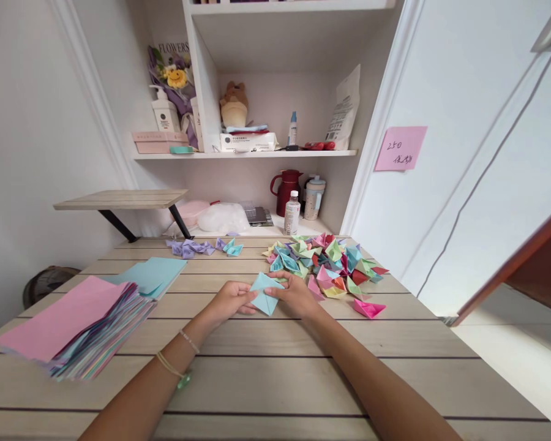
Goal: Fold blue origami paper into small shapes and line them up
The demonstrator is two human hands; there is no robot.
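A light blue piece of folded paper (265, 301), roughly diamond-shaped with creases showing, is held between both hands above the table. My left hand (233, 300) pinches its left corner, thumb on top and fingers behind. On the other side my right hand (294, 293) grips the right part, its thumb pressed on the paper's face. Just beyond my right hand lies a heap of folded paper boats (321, 257) in many colours. One bright pink paper boat (368, 309) sits apart at the heap's near right.
A thick stack of coloured paper (68, 315) lies at the left of the slatted table (239, 380), with light blue sheets (153, 272) behind it. Purple folded papers (188, 247) and a blue boat (232, 247) are farther back. A bottle (292, 213) stands near the back edge, beside a small raised shelf (119, 199).
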